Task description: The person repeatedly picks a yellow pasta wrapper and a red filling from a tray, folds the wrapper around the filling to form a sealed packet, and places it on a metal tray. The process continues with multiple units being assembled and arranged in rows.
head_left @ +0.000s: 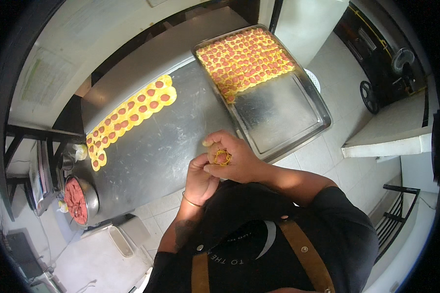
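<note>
In front of my chest, my two hands meet around one small dumpling [222,157] with a gathered yellow wrapper and pink meat at its top. My right hand [242,155] curls round it from the right, fingers bent. Pressed up against it from the left is my left hand [200,179], its fingers folded in. The palms hide the dumpling's underside. On the steel table [181,136] to the left, flat yellow wrappers [132,111] overlap in rows, each with a ball of pink meat on it. A metal tray [283,115] at the right holds many dumplings [249,58] packed in its far part.
A steel bowl [92,198] of ground pink meat [76,200] stands at the table's left end. Beyond it are a dark shelf frame [39,132] and a white surface [98,263] lower left. Tiled floor [327,141] and a white ledge [386,146] lie right.
</note>
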A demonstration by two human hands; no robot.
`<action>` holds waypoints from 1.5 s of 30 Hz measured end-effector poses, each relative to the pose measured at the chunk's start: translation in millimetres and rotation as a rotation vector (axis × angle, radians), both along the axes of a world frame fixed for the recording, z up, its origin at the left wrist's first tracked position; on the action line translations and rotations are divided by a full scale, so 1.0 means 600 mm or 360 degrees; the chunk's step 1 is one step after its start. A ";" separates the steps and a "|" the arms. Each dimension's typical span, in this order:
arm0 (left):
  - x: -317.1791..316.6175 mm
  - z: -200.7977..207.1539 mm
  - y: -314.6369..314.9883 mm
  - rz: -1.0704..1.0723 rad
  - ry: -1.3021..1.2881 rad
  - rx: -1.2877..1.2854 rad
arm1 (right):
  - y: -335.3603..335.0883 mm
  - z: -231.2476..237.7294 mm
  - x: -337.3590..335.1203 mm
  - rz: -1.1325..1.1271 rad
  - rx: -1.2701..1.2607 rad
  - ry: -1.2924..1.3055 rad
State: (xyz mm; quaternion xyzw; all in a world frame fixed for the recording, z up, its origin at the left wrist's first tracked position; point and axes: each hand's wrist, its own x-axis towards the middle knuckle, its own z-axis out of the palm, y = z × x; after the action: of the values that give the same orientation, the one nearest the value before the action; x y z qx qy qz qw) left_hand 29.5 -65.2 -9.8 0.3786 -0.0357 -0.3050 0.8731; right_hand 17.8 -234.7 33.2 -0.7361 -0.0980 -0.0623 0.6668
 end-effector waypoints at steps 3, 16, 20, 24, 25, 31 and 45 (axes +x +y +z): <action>-0.015 -0.009 -0.045 0.0026 0.0181 -0.0110 | -0.043 -0.012 0.003 -0.0157 -0.0200 -0.0155; 0.019 -0.033 -0.181 -0.0048 0.0539 0.0123 | -0.229 -0.119 -0.003 -0.0294 -0.0766 -0.0350; 0.075 -0.042 -0.210 -0.0171 0.0336 0.0289 | -0.273 -0.112 0.022 -0.0106 -0.0965 -0.0218; 0.153 -0.018 -0.235 -0.0030 -0.0680 0.1239 | -0.285 -0.135 0.082 -0.0270 -0.0881 -0.0106; 0.177 -0.027 -0.237 0.0033 -0.1023 0.1569 | -0.286 -0.175 0.105 -0.0339 -0.0900 -0.0057; 0.265 -0.094 -0.269 -0.0060 -0.1625 0.2887 | -0.251 -0.274 0.229 -0.0519 -0.1291 0.0233; 0.310 -0.168 -0.284 0.0302 -0.1812 0.2921 | -0.228 -0.293 0.240 -0.0600 -0.1189 0.0207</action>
State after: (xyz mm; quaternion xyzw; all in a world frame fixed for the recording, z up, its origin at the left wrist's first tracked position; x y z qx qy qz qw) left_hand 215.4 -235.7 -110.6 0.9747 -0.1646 0.0738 0.1320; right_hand 161.7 -371.7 -142.6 -0.9347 0.0647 -0.0968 0.3360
